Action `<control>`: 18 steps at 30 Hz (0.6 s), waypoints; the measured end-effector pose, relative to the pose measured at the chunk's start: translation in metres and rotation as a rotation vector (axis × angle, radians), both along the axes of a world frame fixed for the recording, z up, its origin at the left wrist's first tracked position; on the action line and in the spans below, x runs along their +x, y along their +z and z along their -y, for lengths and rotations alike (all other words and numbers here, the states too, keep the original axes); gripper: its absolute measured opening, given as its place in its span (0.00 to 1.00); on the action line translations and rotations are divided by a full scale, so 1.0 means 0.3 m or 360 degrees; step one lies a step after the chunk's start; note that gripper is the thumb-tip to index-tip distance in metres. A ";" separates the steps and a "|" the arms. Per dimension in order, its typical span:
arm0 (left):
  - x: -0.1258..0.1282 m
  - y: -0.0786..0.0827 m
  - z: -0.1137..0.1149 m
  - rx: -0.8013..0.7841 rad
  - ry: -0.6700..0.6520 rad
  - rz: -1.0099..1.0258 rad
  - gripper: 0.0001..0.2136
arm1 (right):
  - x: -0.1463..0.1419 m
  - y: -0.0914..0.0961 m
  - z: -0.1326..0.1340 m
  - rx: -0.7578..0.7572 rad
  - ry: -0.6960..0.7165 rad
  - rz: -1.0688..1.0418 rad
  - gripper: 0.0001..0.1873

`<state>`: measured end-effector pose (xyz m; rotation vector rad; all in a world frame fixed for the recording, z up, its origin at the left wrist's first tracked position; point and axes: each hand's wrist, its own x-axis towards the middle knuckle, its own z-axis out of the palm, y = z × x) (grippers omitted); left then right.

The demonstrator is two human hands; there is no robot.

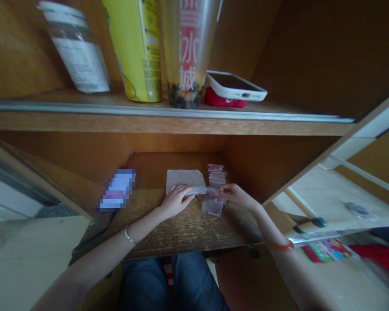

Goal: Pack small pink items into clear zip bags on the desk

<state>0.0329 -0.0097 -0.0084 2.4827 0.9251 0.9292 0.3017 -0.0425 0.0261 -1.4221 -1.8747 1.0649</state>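
Observation:
My left hand (176, 201) and my right hand (233, 195) pinch a narrow, clear plastic bag (197, 190) between them, above the dark wooden desktop (188, 229). My left hand rests over a sheet of white paper (184, 179). Close to my right hand stand a stack of small plastic bags with pink-red markings (217, 172) and a clear bag with pink contents at its bottom (212, 208). The bag's exact contents are too small to tell.
Above my hands, a wooden shelf (162, 114) holds a glass jar (78, 54), a yellow container (136, 52), a plastic cup (188, 56) and a white phone (235, 85). A pixelated blue object (117, 190) and a dark cable (94, 235) lie to the left.

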 end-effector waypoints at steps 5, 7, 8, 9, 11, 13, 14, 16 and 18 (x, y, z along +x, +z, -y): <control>-0.007 -0.031 -0.018 0.0048 0.0026 -0.0217 0.16 | 0.063 -0.020 -0.057 0.0317 -0.0241 0.0343 0.16; -0.012 -0.038 -0.022 0.0052 0.0039 -0.0252 0.16 | 0.076 -0.026 -0.074 0.0380 -0.0302 0.0429 0.14; -0.013 -0.041 -0.024 0.0052 0.0042 -0.0251 0.15 | 0.080 -0.030 -0.079 0.0405 -0.0335 0.0470 0.12; -0.014 -0.042 -0.025 0.0051 0.0044 -0.0244 0.15 | 0.081 -0.036 -0.082 0.0426 -0.0369 0.0514 0.11; -0.013 -0.044 -0.026 0.0048 0.0050 -0.0243 0.15 | 0.070 -0.050 -0.079 0.0483 -0.0480 0.0612 0.10; -0.011 -0.042 -0.025 0.0039 0.0062 -0.0269 0.15 | 0.036 -0.062 -0.062 0.0588 -0.0695 0.0722 0.13; -0.010 -0.041 -0.024 0.0035 0.0067 -0.0285 0.15 | 0.009 -0.067 -0.048 0.0649 -0.0828 0.0774 0.18; -0.010 -0.039 -0.023 0.0030 0.0068 -0.0304 0.15 | -0.056 -0.075 -0.017 0.0713 -0.1030 0.0833 0.29; -0.010 -0.040 -0.024 0.0028 0.0063 -0.0306 0.15 | -0.123 -0.085 0.009 0.0623 -0.1083 0.0860 0.41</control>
